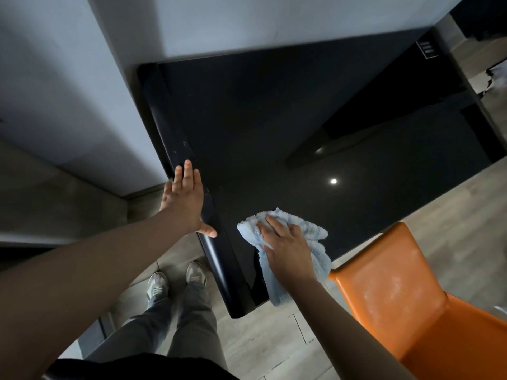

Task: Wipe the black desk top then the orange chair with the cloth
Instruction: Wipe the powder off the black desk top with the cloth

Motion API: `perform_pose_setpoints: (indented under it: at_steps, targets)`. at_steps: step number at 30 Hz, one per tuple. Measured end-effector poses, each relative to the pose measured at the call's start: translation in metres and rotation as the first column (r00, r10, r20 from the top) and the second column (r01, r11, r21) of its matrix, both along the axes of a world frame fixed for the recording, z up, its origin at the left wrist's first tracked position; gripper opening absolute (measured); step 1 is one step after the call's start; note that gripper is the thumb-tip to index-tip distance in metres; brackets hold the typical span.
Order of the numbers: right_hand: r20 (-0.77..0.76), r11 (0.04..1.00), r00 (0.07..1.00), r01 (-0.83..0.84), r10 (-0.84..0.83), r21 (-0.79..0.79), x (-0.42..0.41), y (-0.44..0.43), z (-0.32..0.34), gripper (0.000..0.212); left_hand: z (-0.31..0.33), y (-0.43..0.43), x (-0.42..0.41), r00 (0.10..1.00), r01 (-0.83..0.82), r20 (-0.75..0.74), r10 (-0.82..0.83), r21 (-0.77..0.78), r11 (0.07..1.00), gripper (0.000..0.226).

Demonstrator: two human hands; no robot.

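Desk top point(274, 133) very dark; far right end is hard to read, with one bright light spot reflected. Orange chair point(389, 283) cut off by the right and bottom edges, pale dusty smears on it. Part of the cloth point(315, 237) is hidden under the right hand point(288, 250).

Cloth: pale blue, fluffy, crumpled, lying on the desk's near corner, one end hanging past the edge beside the chair.

Right hand on top of it, fingers curled into the folds, gripping. Left hand point(185, 204) flat, fingers straight and together, resting on the desk's rounded left edge, apart from the cloth.
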State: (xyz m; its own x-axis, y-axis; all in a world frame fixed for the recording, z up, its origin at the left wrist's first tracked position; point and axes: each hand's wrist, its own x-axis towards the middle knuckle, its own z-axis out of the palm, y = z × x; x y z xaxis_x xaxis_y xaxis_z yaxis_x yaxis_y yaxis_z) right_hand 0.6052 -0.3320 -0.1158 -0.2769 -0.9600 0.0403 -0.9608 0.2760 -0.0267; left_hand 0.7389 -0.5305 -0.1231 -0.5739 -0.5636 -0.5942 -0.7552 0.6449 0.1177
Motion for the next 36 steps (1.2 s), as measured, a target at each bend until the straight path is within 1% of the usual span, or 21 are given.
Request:
perform_pose_setpoints:
  at_steps: [3,4,7,9,11,12,15,18,21,23,32,36]
  targets:
    - [0.105,0.987,0.989,0.085,-0.099,0.136,0.002,0.014,-0.008,0.044,0.0,0.001,0.001,1.0,0.002,-0.013,-0.002,-0.007,1.0,0.155]
    - [0.12,0.981,0.985,0.104,-0.125,0.165,0.002,0.019,-0.011,0.044,0.0,0.001,0.002,1.0,0.006,-0.018,-0.006,-0.009,1.0,0.154]
    - [0.137,0.941,0.982,0.082,-0.134,0.328,0.002,0.037,-0.019,0.048,0.001,0.001,0.004,0.999,0.023,-0.025,-0.024,-0.015,1.0,0.153]
    - [0.159,0.929,0.973,0.1,-0.166,0.357,0.002,0.048,-0.023,0.049,0.002,0.001,0.004,0.999,0.032,-0.024,-0.033,-0.018,0.999,0.152]
    - [0.154,0.919,0.977,0.076,-0.146,0.388,0.005,0.057,-0.023,0.05,0.003,0.002,0.004,0.999,0.036,-0.022,-0.036,-0.023,0.999,0.152]
    - [0.162,0.922,0.976,0.074,-0.145,0.38,0.006,0.061,-0.023,0.05,0.004,0.002,0.004,0.999,0.038,-0.019,-0.038,-0.024,0.999,0.152]
    - [0.216,0.942,0.946,0.176,-0.242,0.285,0.013,0.068,-0.013,0.048,0.007,0.003,0.003,0.999,0.034,-0.015,-0.035,-0.021,0.999,0.151]
    - [0.234,0.948,0.932,0.226,-0.278,0.225,0.019,0.078,-0.011,0.048,0.007,0.004,0.004,0.999,0.028,-0.019,-0.028,-0.01,1.0,0.15]
    - [0.217,0.942,0.935,0.224,-0.28,0.249,0.021,0.086,-0.013,0.048,0.007,0.004,0.004,0.999,0.024,-0.023,-0.024,-0.008,1.0,0.15]
    - [0.236,0.931,0.924,0.234,-0.303,0.28,0.022,0.091,-0.014,0.046,0.008,0.005,0.004,1.0,0.022,-0.019,-0.022,-0.006,1.0,0.15]
    - [0.311,0.924,0.879,0.293,-0.361,0.245,0.033,0.123,-0.01,0.043,0.01,0.007,0.003,1.0,0.011,-0.013,-0.011,-0.004,1.0,0.15]
    - [0.303,0.919,0.879,0.293,-0.367,0.263,0.035,0.137,-0.005,0.042,0.009,0.007,0.003,1.0,0.01,-0.016,-0.01,-0.006,1.0,0.151]
